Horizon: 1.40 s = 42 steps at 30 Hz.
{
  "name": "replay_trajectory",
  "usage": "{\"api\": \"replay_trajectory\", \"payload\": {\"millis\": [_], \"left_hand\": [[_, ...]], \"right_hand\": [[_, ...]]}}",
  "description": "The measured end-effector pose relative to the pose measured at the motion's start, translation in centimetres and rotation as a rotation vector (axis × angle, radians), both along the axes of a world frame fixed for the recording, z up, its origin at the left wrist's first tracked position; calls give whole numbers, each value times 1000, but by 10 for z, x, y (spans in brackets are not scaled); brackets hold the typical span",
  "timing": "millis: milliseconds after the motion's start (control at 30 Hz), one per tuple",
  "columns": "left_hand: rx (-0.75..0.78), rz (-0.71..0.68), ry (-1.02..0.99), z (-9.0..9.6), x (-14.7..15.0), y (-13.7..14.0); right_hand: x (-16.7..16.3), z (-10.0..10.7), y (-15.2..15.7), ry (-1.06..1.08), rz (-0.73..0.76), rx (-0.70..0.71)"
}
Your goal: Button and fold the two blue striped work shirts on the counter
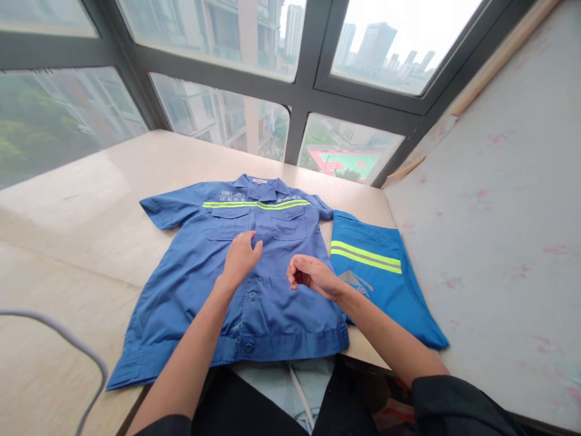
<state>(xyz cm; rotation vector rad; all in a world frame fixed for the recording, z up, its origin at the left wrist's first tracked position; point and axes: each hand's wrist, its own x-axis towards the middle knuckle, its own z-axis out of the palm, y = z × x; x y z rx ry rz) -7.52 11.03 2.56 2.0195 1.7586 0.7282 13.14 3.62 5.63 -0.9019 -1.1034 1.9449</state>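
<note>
A blue short-sleeved work shirt (290, 303) lies spread out front side up, its collar pointing toward the window. Yellow-green reflective tape crosses its chest above two flap pockets, and buttons run down the front. My left hand (241, 257) is over the shirt's middle, near the button placket, thumb apart from the fingers. To its right, my right hand (315, 275) is above the shirt with its fingers loosely curled; nothing shows in it. Whether either hand touches the cloth, I cannot tell. A brighter blue folded garment (385, 297) with reflective tape lies right of the shirt, partly behind my right forearm.
Both garments rest on a pale tabletop (91, 218) beneath grey-framed windows (299, 97). A grey cable (68, 333) curves over the left front. On the right stands a wall (494, 242) with faded floral paper, close beside the folded garment.
</note>
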Motion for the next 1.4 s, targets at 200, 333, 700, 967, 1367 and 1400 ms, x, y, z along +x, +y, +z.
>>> {"api": "replay_trajectory", "payload": {"millis": [200,333,700,967,1367,1400], "left_hand": [[-107,79,98,-3,9,29],[-138,78,64,-7,2,36],[-197,15,-190,-16,-24,54],[-272,-83,197,5,-15,72],[-348,-246,-193,-15,-33,105],[-351,-229,-195,-16,-33,105]], "right_hand": [[-3,-6,23,-60,11,-3],[-7,-9,47,-197,-10,32],[-51,-22,144,-978,189,1054],[-51,-16,188,-1324,525,1316],[-35,-61,178,-1031,91,1563],[-35,-65,178,-1003,80,1564]]}}
